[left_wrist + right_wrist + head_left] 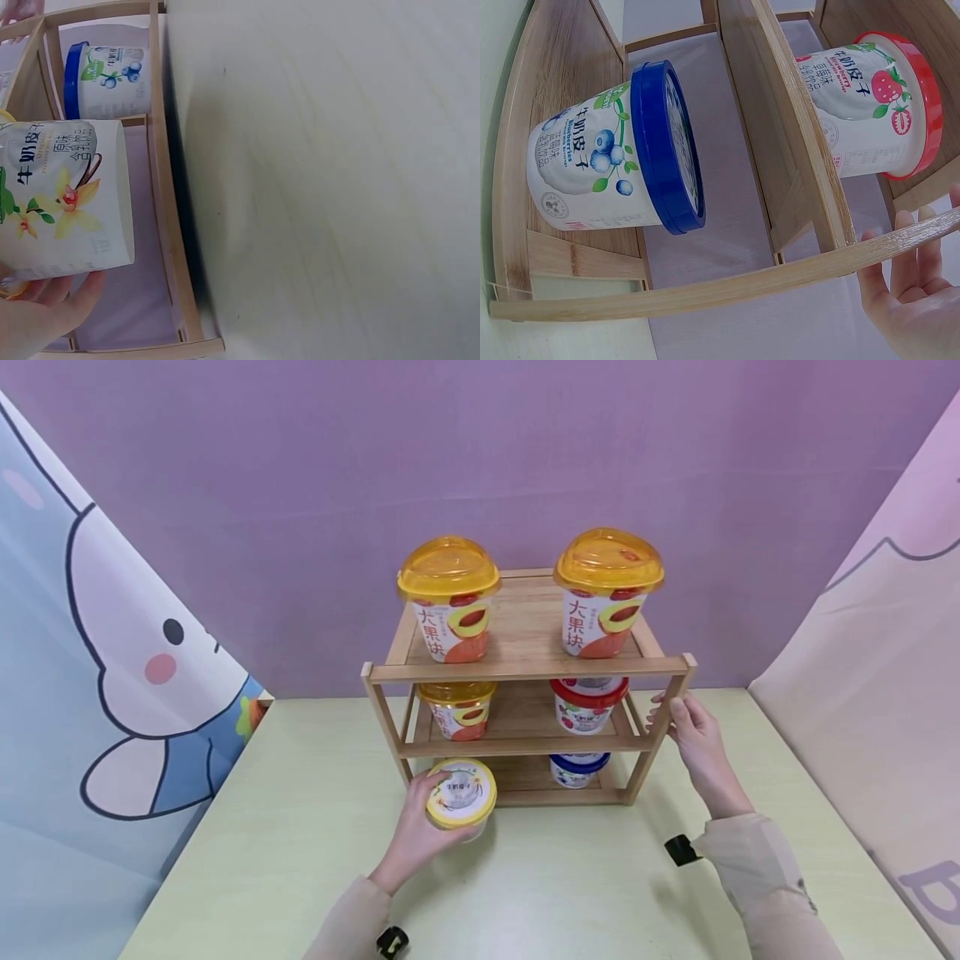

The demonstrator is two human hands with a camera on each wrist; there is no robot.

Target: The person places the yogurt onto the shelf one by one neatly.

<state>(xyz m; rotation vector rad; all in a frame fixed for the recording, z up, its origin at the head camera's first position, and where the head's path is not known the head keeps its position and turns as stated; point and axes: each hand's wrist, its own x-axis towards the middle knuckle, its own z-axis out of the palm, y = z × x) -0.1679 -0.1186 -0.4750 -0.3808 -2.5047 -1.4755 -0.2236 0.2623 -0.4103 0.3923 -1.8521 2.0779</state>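
My left hand (422, 833) grips a white tub with a yellow lid (461, 792) in front of the rack's bottom left. Orange vanilla flowers decorate the tub's side (67, 199) in the left wrist view. At the right front post of the three-level wooden rack (525, 746), my right hand (697, 737) holds the upright, with fingers behind it and the thumb in front. Nearest that hand, a red-lidded strawberry tub (877, 105) stands on the middle shelf. Below it, a blue-lidded blueberry tub (592, 157) stands on the bottom shelf.
Two cups with domed orange lids, a left one (450, 602) and a right one (606, 593), stand on the top shelf. Another orange-lidded cup (459, 714) is on the middle shelf's left. The pale table (570, 877) meets a purple cloth backdrop (315, 568).
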